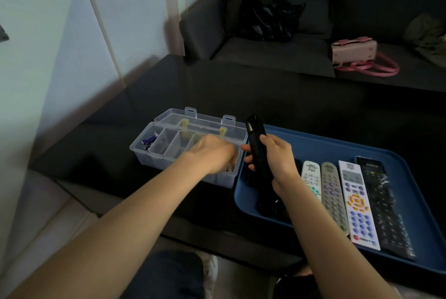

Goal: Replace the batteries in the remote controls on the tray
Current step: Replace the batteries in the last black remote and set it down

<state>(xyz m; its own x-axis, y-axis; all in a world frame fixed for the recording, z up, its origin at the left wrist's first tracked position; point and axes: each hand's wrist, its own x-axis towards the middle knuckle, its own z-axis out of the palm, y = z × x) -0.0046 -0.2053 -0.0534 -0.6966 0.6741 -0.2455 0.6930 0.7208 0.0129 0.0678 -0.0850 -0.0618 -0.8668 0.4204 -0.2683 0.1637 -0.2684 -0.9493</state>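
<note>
dim, bluish light – left hand [212,153] motion-blurred, wide-angle bending at edges

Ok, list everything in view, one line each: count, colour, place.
table: one, black, under everything
tray: one, blue, table's right
remotes on tray: four, white, grey, white with orange keys, black; side by side
held remote: one, black, above tray's left edge
organiser box: one, clear, lid open, left of tray
batteries: purple, box's far-left compartment; count unclear
handbag: one, pink, on sofa
plastic bag: one, black, on sofa
left hand: reaching into box, blurred
right hand: grip around held remote
</note>
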